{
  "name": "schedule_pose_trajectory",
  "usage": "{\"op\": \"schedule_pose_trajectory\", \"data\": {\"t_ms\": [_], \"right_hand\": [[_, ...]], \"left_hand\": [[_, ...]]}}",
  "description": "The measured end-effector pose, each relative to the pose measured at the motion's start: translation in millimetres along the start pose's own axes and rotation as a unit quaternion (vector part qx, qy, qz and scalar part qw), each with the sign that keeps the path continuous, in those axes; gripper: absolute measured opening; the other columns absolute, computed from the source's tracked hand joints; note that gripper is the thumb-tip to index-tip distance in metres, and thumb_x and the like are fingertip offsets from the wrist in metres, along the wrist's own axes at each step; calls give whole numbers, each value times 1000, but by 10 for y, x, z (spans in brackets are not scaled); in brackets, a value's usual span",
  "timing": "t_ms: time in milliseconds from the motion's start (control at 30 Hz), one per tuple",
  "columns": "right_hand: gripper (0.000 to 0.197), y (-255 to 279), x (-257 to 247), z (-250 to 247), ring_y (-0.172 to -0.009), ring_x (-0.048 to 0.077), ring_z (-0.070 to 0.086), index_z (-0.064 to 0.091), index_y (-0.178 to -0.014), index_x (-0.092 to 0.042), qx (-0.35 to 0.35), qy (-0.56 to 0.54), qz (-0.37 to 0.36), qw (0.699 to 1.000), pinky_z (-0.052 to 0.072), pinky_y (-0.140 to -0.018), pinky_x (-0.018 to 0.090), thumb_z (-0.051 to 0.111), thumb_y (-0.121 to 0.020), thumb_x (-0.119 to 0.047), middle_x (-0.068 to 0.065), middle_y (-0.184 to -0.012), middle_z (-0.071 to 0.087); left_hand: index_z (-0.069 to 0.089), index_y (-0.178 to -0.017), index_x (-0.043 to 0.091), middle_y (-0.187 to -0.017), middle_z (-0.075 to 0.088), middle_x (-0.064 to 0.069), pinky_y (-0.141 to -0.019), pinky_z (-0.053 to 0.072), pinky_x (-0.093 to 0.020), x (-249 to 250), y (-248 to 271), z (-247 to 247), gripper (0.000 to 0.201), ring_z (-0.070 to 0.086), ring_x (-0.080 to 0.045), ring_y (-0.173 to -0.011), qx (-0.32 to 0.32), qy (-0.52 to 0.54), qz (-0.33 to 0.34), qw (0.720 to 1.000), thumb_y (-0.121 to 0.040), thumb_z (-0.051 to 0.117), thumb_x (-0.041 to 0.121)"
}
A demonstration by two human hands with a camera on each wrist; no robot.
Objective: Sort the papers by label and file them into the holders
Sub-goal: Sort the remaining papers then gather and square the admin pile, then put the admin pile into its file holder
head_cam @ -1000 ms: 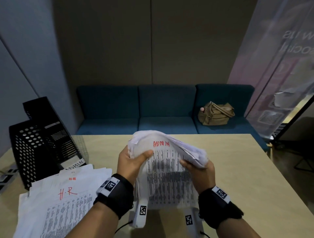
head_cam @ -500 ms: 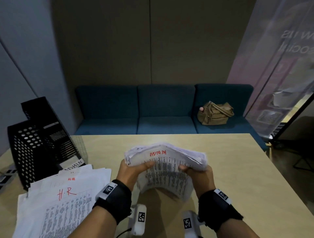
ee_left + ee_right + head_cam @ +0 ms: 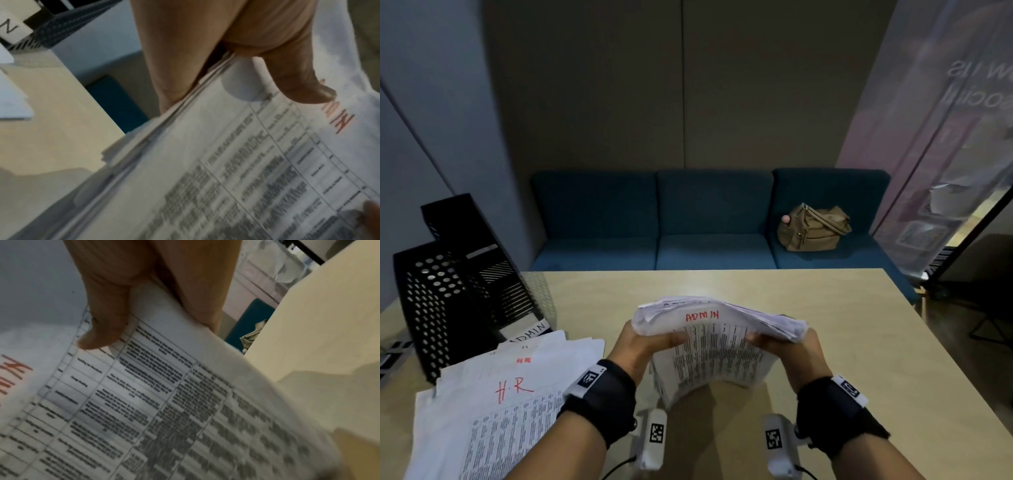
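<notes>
Both hands hold a thick stack of printed papers above the table, its top sheet marked ADMIN in red. My left hand grips the stack's left edge, thumb on top and fingers underneath. My right hand grips the right edge the same way, thumb on the sheet. The stack bows, with its near end hanging down toward the table. A loose pile of papers marked H.R lies at the left. Black mesh holders stand behind that pile, one with an ADMIN label.
The pale wooden table stretches to the right of the hands. A blue sofa with a tan bag runs beyond the far edge. A wall panel stands at the left and a glass partition at the right.
The ADMIN stack has come down from chest height toward the table, and both hands lowered with it. The sheets' near end now curls under more.
</notes>
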State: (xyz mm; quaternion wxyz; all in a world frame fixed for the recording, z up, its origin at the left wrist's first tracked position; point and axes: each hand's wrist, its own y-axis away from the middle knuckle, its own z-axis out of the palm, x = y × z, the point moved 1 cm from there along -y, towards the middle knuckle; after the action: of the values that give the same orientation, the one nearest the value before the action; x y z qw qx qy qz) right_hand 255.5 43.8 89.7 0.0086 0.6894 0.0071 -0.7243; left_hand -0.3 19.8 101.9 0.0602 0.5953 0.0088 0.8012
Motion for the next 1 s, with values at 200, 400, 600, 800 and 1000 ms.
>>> {"op": "schedule_pose_trajectory", "data": {"t_ms": [200, 400, 600, 800, 1000], "right_hand": [[42, -6, 39, 147, -85, 26, 68, 73, -97, -1, 9, -6, -4, 1000, 59, -72, 46, 83, -58, 8, 25, -96, 71], [38, 28, -136, 158, -78, 21, 67, 72, -95, -4, 58, -37, -55, 996, 56, -66, 31, 83, -61, 6, 13, -90, 73], [63, 167, -117, 233, -105, 10, 59, 46, -130, -27, 199, 148, -302, 921, 50, -86, 22, 75, -78, -10, 4, -121, 54], [36, 246, -113, 296, -96, 12, 52, 56, -126, -21, 147, 297, -378, 864, 43, -93, 13, 52, -91, -17, 12, -132, 38], [37, 265, -121, 222, -89, 12, 51, 55, -126, -27, 148, 295, -375, 866, 45, -87, 13, 49, -91, -18, 13, -126, 40]], "left_hand": [[60, -122, 11, -111, 72, -9, -88, 56, -41, -33, -1, 127, 77, 66, -27, -108, 21, -39, 4, 999, -52, 91, 11], [67, -108, 12, -98, 75, -13, -72, 59, -34, 99, -17, 132, 46, 72, -29, -92, 122, -15, 47, 991, -66, 84, 6], [70, -92, 6, -81, 75, -8, -63, 58, -30, 126, 42, 316, 35, 71, -21, -72, 204, -60, 101, 972, -76, 72, 37], [63, -72, 10, -59, 67, -1, -49, 51, -25, 170, -4, 386, 31, 65, -15, -56, 281, -114, 143, 942, -89, 65, 35], [61, -77, 25, -63, 65, 5, -52, 53, -31, 143, -30, 328, 28, 67, -16, -63, 274, -139, 181, 934, -87, 54, 50]]}}
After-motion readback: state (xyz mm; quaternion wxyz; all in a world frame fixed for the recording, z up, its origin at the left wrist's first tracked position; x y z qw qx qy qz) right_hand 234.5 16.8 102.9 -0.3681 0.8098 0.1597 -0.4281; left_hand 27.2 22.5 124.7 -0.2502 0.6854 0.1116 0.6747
